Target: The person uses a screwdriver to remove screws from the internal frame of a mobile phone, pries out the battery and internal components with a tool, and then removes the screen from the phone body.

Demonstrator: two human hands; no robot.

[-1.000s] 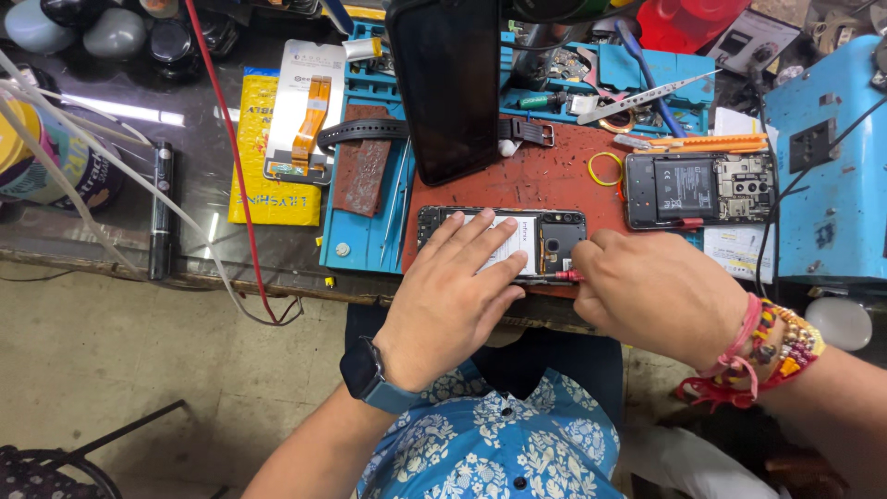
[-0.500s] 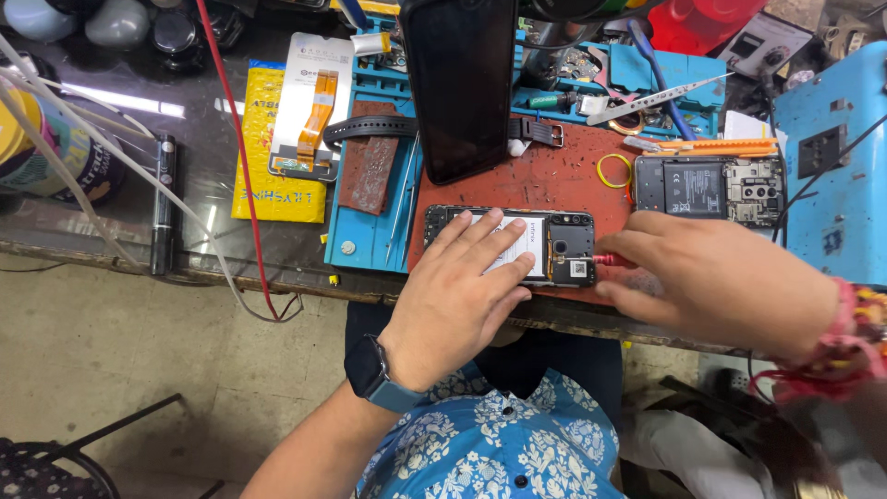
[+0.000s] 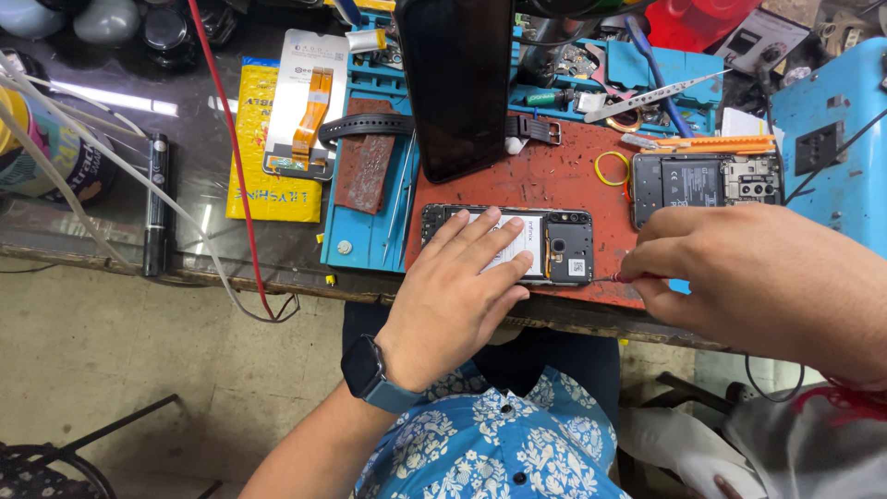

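the left hand [image 3: 459,294] lies flat with spread fingers on the opened phone [image 3: 517,244] at centre frame on the red mat [image 3: 545,180], while the right hand [image 3: 753,277] pinches a thin red-handled screwdriver [image 3: 617,277] at the phone's lower right corner. if the tip slips off the screw, it could gouge the exposed board, and a freed screw could roll off the near bench edge.

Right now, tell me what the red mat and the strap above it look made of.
Red mat: probably silicone or rubber, matte, scuffed and speckled with debris. Black strap: likely rubber or soft plastic, flexible and dull, with a shiny metal-looking buckle.
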